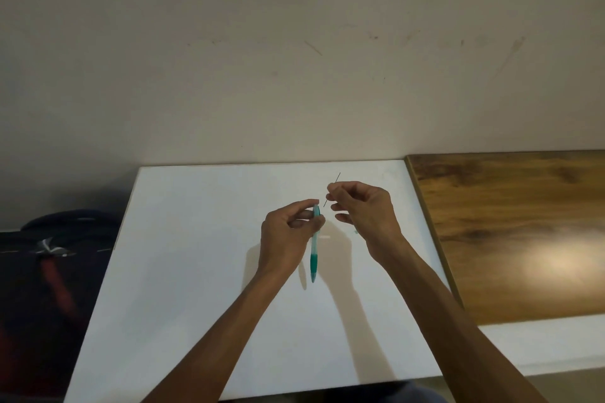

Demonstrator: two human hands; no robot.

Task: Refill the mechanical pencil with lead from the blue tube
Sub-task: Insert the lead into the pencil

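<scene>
Your left hand point(289, 231) grips the mechanical pencil point(314, 250) near its upper end, fingers curled round the barrel, so the pencil hangs almost upright with the darker teal grip and the tip pointing down toward you, above the white board point(196, 271). Your right hand point(363, 206) pinches one thin lead point(332, 190) between thumb and fingertip; the lead is tilted, and its lower end is just beside the top of the pencil but, as far as I can see, not yet inside. The danger here is in my opinion the lead itself: if you push it at an angle against the rim of the opening, or squeeze it too hard, it can snap, and a loose piece would be difficult to find. If the pencil turns in your left hand, the opening moves away and you miss it. I cannot tell where the blue tube is. The white board lies against a stained pale wall point(294, 42); a wooden table top point(507, 222) is at its right side, and a dark bag point(55, 255) stands at the left.
</scene>
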